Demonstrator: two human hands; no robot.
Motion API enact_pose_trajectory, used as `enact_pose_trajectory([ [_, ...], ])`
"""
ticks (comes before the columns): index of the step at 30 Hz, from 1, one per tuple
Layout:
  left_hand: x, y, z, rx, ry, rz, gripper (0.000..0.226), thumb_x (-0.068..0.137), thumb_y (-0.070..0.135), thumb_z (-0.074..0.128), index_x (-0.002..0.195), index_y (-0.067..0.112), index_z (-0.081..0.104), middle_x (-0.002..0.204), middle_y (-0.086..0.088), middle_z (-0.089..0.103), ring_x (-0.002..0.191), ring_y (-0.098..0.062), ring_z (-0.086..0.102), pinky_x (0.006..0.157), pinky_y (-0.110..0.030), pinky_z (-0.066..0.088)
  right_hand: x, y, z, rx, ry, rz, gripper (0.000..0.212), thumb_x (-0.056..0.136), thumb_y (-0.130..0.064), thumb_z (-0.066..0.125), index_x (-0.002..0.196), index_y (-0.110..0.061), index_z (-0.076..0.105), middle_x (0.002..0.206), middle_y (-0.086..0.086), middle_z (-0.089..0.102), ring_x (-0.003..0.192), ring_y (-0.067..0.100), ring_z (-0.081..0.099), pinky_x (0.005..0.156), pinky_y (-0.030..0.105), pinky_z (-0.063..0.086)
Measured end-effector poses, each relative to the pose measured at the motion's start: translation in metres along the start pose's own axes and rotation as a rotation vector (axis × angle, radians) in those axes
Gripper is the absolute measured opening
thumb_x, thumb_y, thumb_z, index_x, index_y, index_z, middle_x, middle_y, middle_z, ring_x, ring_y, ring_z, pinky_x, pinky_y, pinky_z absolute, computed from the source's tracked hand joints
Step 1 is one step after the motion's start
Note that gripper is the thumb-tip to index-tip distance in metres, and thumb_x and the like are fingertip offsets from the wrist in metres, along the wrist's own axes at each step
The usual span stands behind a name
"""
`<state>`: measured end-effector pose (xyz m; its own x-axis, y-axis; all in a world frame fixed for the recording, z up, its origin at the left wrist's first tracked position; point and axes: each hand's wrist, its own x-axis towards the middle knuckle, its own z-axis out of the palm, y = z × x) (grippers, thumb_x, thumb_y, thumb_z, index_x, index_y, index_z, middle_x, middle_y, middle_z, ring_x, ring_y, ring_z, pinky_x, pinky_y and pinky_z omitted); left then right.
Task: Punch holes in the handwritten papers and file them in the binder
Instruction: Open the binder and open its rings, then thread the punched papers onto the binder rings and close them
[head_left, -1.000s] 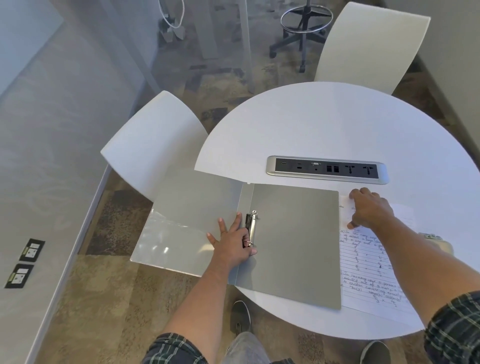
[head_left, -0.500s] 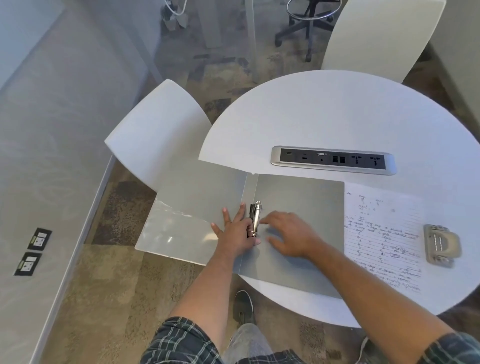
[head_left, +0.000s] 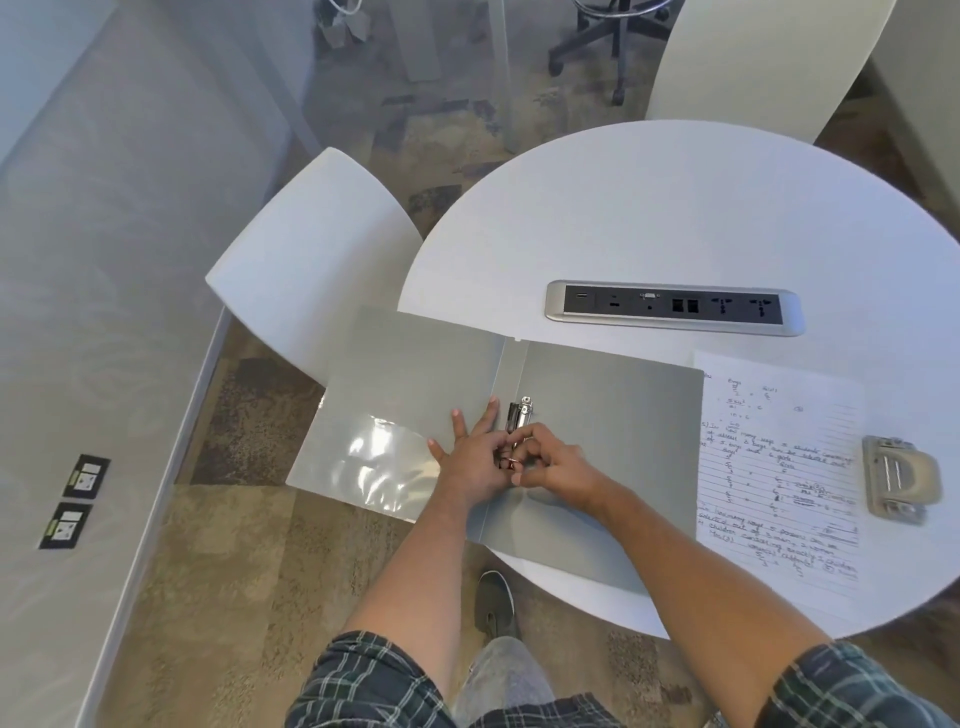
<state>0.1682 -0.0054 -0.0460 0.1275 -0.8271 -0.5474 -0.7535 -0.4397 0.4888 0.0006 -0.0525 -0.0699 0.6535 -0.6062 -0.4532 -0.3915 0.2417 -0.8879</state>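
Note:
A grey binder (head_left: 613, 441) lies open on the round white table (head_left: 675, 218), its left cover hanging over the table's edge. The metal ring clip (head_left: 521, 414) sits by the spine. My left hand (head_left: 475, 457) presses flat on the binder beside the clip, fingers spread. My right hand (head_left: 553, 467) pinches the lower end of the clip. The handwritten papers (head_left: 774, 467) lie just right of the binder. A beige hole punch (head_left: 898, 480) rests on their right edge.
A silver power and socket strip (head_left: 672, 307) is set into the table behind the binder. One white chair (head_left: 311, 260) stands at the left under the binder's cover, another (head_left: 763, 62) behind the table. My shoe (head_left: 496, 605) shows below the table edge.
My right hand left the papers, crossed left over the binder and now grips the ring clip. My left hand has stayed pressed beside the clip.

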Motion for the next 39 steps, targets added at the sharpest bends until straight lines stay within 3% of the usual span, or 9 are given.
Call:
enact_pose_trajectory([
  [3, 0.002, -0.007, 0.002, -0.045, 0.011, 0.015, 0.025, 0.077, 0.033, 0.077, 0.074, 0.032, 0.053, 0.167, 0.028, 0.0, 0.156, -0.031, -0.02, 0.111, -0.075, -0.015, 0.001, 0.002, -0.002, 0.186, -0.016, -0.003, 0.053, 0.068, -0.019, 0.082, 0.116, -0.02, 0.058, 0.086, 0.004, 0.071, 0.089, 0.016, 0.069, 0.102, 0.045, 0.047],
  [8, 0.003, -0.017, 0.004, -0.194, 0.019, 0.009, 0.038, 0.069, 0.035, 0.085, 0.069, 0.024, 0.048, 0.165, 0.032, 0.007, 0.155, -0.019, -0.023, 0.111, -0.067, -0.025, -0.005, -0.007, -0.007, 0.298, 0.035, -0.017, 0.04, 0.088, -0.027, 0.062, 0.12, -0.003, 0.054, 0.081, 0.007, 0.067, 0.059, 0.002, 0.056, 0.057, 0.016, 0.04],
  [16, -0.001, -0.008, -0.002, -0.159, -0.011, 0.009, 0.039, 0.072, 0.031, 0.085, 0.071, 0.024, 0.046, 0.166, 0.031, 0.002, 0.154, -0.019, -0.026, 0.112, -0.068, -0.023, 0.0, -0.004, -0.006, 0.272, 0.046, -0.008, 0.035, 0.086, -0.037, 0.071, 0.114, -0.018, 0.062, 0.079, 0.009, 0.07, 0.071, 0.016, 0.061, 0.069, 0.025, 0.045],
  [19, -0.003, 0.001, -0.003, -0.054, 0.008, -0.008, 0.036, 0.073, 0.033, 0.084, 0.07, 0.024, 0.049, 0.168, 0.025, 0.003, 0.155, -0.025, -0.023, 0.111, -0.071, -0.02, -0.011, -0.011, -0.015, 0.184, 0.01, -0.034, 0.048, 0.081, -0.022, 0.08, 0.125, -0.022, 0.059, 0.09, 0.006, 0.071, 0.08, 0.012, 0.064, 0.078, 0.023, 0.05],
  [25, -0.007, 0.014, -0.005, 0.092, 0.039, -0.046, 0.029, 0.075, 0.033, 0.084, 0.075, 0.025, 0.057, 0.17, 0.018, 0.012, 0.157, -0.033, -0.013, 0.111, -0.077, -0.011, -0.052, -0.007, -0.089, -0.157, 0.596, -0.125, 0.031, 0.089, 0.005, 0.063, 0.105, -0.019, 0.074, 0.089, -0.003, 0.072, 0.072, -0.003, 0.063, 0.076, 0.02, 0.05],
  [28, -0.008, 0.018, -0.006, 0.141, 0.042, -0.063, 0.035, 0.075, 0.036, 0.084, 0.075, 0.025, 0.051, 0.169, 0.018, 0.013, 0.157, -0.034, -0.011, 0.113, -0.078, -0.005, -0.07, -0.002, -0.147, -0.271, 0.961, -0.088, 0.034, 0.089, 0.006, 0.058, 0.109, -0.018, 0.072, 0.1, -0.001, 0.07, 0.079, 0.007, 0.061, 0.081, 0.029, 0.055],
  [30, -0.007, 0.02, -0.005, 0.156, 0.044, -0.075, 0.038, 0.075, 0.037, 0.083, 0.075, 0.025, 0.047, 0.169, 0.018, 0.013, 0.157, -0.035, -0.011, 0.113, -0.078, -0.004, -0.079, 0.004, -0.185, -0.315, 1.04, -0.002, 0.039, 0.086, 0.005, 0.062, 0.118, -0.015, 0.067, 0.11, 0.005, 0.068, 0.087, 0.015, 0.061, 0.084, 0.032, 0.056],
  [34, -0.006, 0.025, -0.003, 0.189, 0.042, -0.098, 0.038, 0.077, 0.035, 0.081, 0.083, 0.025, 0.045, 0.17, 0.016, 0.01, 0.157, -0.037, -0.01, 0.114, -0.077, 0.001, -0.086, 0.018, -0.241, -0.701, 0.69, 0.378, 0.091, 0.073, -0.013, 0.088, 0.152, -0.017, 0.043, 0.152, 0.008, 0.048, 0.13, 0.029, 0.051, 0.104, 0.05, 0.048],
  [39, -0.004, 0.029, 0.006, 0.249, 0.037, -0.122, 0.034, 0.083, 0.034, 0.076, 0.093, 0.024, 0.045, 0.171, 0.015, 0.002, 0.157, -0.037, -0.013, 0.116, -0.076, 0.002, -0.081, 0.019, -0.267, -0.967, 0.507, 0.463, 0.117, 0.065, -0.045, 0.095, 0.159, -0.018, 0.03, 0.154, 0.009, 0.045, 0.138, 0.034, 0.043, 0.109, 0.048, 0.042],
])
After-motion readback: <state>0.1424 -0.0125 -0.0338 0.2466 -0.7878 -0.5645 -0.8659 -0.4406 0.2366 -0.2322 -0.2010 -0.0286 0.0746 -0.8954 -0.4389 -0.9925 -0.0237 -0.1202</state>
